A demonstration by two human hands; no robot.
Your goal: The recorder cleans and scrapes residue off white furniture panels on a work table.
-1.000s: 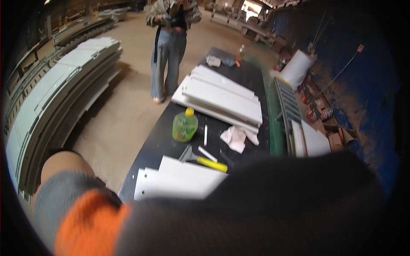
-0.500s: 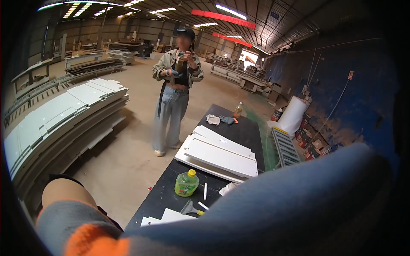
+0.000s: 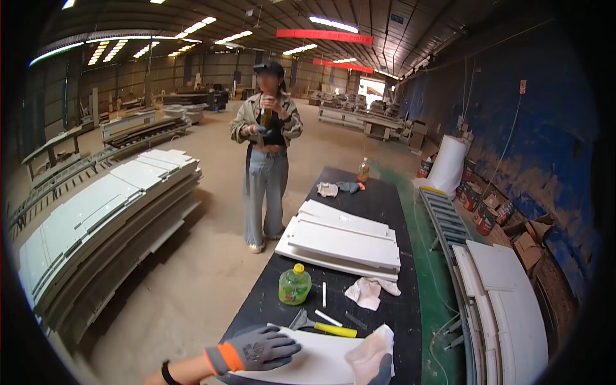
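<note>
My left hand (image 3: 262, 350), in a grey work glove with an orange cuff, lies flat on a white panel (image 3: 314, 346) at the table's near end, fingers stretched out. Only a grey-gloved part of my right hand (image 3: 384, 372) shows at the lower edge, pressing a pale cloth (image 3: 369, 353) against the panel's right side. Just beyond the panel lies a scraper (image 3: 330, 329) with a yellow handle. Near it are two white sticks, one slanted (image 3: 328, 317) and one upright in view (image 3: 324, 294). A squat bottle of green liquid (image 3: 295, 285) with a yellow cap stands farther left.
More white panels (image 3: 343, 240) are stacked on the black table (image 3: 401, 308), with a crumpled cloth (image 3: 367, 293) before them. A co-worker (image 3: 264, 160) stands beyond its left side, holding a bottle. Panel stacks stand left (image 3: 122, 212) and right (image 3: 507, 301), beside a roller conveyor (image 3: 446, 215).
Both my arms were raised close to the camera, covering the lower view. Now my left hand rests on the panel and my right is on the cloth. The view has shifted.
</note>
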